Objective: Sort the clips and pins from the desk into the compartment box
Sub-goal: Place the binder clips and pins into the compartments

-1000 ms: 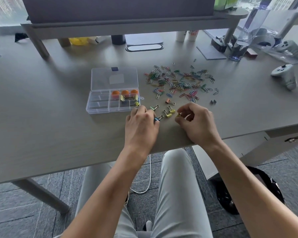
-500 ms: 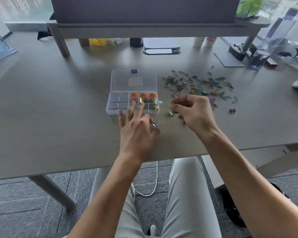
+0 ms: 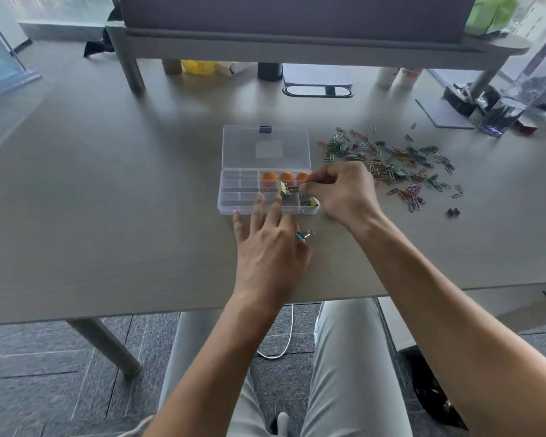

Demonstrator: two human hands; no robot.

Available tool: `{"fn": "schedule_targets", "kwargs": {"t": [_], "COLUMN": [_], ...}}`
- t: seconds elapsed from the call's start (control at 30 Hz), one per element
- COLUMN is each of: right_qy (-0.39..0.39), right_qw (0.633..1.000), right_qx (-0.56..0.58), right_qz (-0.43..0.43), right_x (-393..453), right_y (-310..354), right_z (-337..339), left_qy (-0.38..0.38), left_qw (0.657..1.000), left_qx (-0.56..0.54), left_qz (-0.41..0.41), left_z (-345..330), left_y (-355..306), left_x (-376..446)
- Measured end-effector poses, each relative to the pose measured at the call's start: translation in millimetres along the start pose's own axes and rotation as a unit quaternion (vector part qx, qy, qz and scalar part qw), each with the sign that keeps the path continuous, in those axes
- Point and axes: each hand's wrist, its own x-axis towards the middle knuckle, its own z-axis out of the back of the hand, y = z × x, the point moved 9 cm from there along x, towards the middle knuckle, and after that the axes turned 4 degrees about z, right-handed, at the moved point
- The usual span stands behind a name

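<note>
A grey table (image 3: 114, 197) carries the open box (image 3: 267, 192) just ahead of both hands. The right hand (image 3: 344, 190) pinches a gold clip (image 3: 286, 187) by its wire arms, the clip lying sideways over the box's right-middle cells, body pointing left. The left hand (image 3: 270, 244) rests near the box's front edge, fingers straight and spread, with a blue clip (image 3: 304, 235) at its thumb side; held or not, I cannot tell. Paperclips (image 3: 391, 167) lie scattered right of the right hand.
</note>
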Motion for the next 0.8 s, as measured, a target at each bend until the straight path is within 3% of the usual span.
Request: {"fn": "schedule_targets", "kwargs": {"t": [0.33, 0.6, 0.8], "right_qy": [0.028, 0.007, 0.005], "right_qw": [0.997, 0.985, 0.981], "right_qx": [-0.066, -0.169, -0.186], "right_qz": [0.0, 0.043, 0.056], "right_x": [-3, -12, -9], "right_y": [9, 22, 23], "right_z": [-13, -15, -18], "left_qy": [-0.009, -0.003, -0.003], "left_qw": [1.0, 1.0, 1.0], "left_qx": [-0.012, -0.016, -0.023], "left_qz": [-0.003, -0.001, -0.001], "left_z": [-2, -1, -2], "left_y": [0, 1, 3], "left_x": [-9, -10, -11]}}
